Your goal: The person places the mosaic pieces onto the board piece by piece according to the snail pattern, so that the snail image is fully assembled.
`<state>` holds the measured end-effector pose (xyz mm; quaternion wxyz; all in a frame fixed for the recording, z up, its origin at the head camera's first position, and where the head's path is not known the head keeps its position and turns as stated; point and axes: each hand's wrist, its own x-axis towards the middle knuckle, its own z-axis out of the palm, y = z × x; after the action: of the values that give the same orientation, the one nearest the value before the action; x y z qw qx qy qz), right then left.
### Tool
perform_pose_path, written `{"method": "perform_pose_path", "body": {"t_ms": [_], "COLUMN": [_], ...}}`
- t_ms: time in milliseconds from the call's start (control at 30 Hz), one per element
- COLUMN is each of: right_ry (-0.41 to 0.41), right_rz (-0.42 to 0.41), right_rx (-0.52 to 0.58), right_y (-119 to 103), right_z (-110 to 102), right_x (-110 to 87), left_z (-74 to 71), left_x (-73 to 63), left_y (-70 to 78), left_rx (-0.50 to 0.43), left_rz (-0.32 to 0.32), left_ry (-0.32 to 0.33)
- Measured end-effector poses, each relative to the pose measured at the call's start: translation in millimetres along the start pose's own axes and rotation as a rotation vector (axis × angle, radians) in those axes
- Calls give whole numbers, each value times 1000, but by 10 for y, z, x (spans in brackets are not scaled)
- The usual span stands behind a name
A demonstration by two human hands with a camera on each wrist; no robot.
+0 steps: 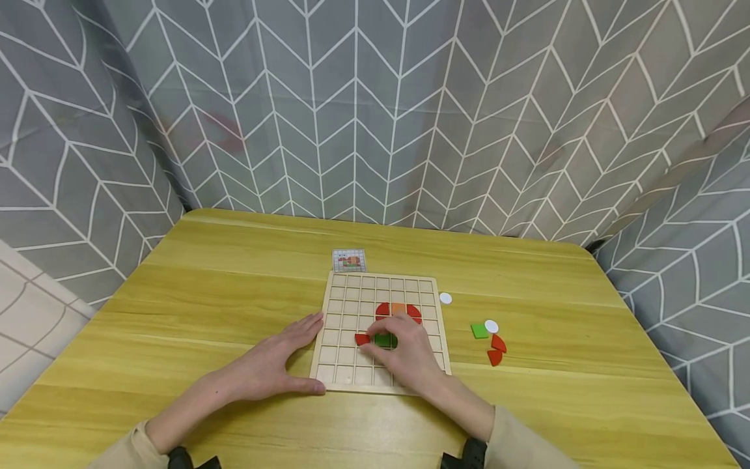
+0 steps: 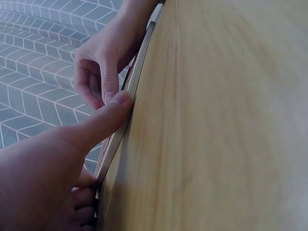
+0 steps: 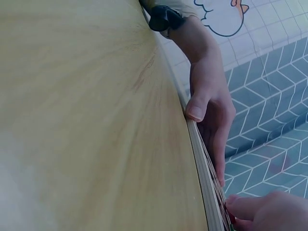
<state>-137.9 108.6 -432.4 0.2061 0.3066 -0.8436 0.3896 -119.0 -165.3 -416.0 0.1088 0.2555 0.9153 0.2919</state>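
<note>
A square wooden grid board lies on the table before me. My left hand rests along its left side, fingers extended at the edge and thumb at the near left corner. Over the middle of the board, my right hand pinches a small red quarter-circle piece between thumb and forefinger. Beside those fingertips a green piece sits in the grid, partly covered by the hand. Farther up, an orange square lies between red rounded pieces, with the right hand hiding the cells below.
A small picture card lies at the board's far left corner. Right of the board are a white disc, another white disc, a green square and two red quarter-circles. A patterned curtain hangs behind the table.
</note>
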Motion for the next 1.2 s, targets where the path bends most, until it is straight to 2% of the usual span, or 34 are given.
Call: {"method": "perform_pose_path", "body": {"t_ms": [433,900,1200], "right_ry": [6,22,25], "right_rz": [24,8,21], "right_rx": [-45,-45,-66], "right_y": [13,-3,20], "right_z": [-14,17,8], "right_x": [17,-12,-4], "left_z": [-5,11,3], "left_x": [24,-23,-5], "left_y": [-23,-21,-14], "left_rx": [8,1,-2], "left_rz": [18,-29,-6], "left_ry": [16,5,5]}}
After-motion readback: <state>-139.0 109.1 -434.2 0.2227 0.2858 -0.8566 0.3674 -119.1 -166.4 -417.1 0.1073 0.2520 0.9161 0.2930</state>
